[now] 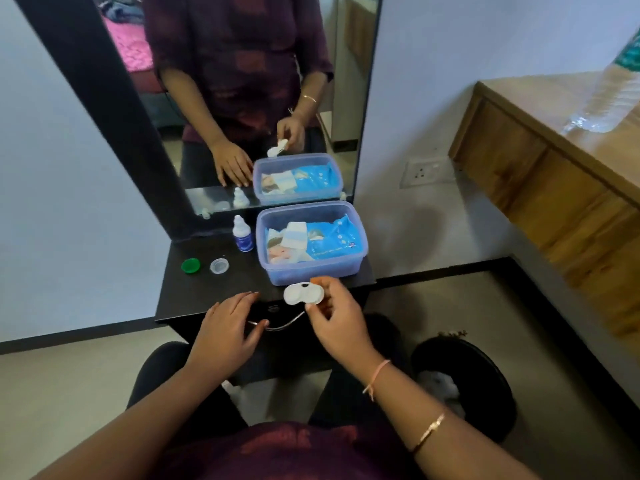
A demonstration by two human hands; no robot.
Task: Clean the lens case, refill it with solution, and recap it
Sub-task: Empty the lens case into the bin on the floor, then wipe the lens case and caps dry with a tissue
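The white lens case (302,294), both wells uncapped and facing up, is pinched at its right end by my right hand (337,325) just above the front edge of the black dresser top (194,292). My left hand (230,329) rests empty on that front edge, fingers spread, left of the case. The green cap (190,265) and the clear cap (219,266) lie apart on the dresser top at the left. The small solution bottle (242,234), white with a blue label and its nozzle bare, stands upright behind them.
A translucent blue box (311,271) holding wipe packets stands at the right of the dresser top, against the mirror (249,98). A metal drawer handle (280,325) curves below my hands. A black waste bin (464,382) is on the floor at the right, beside a wooden cabinet (554,174).
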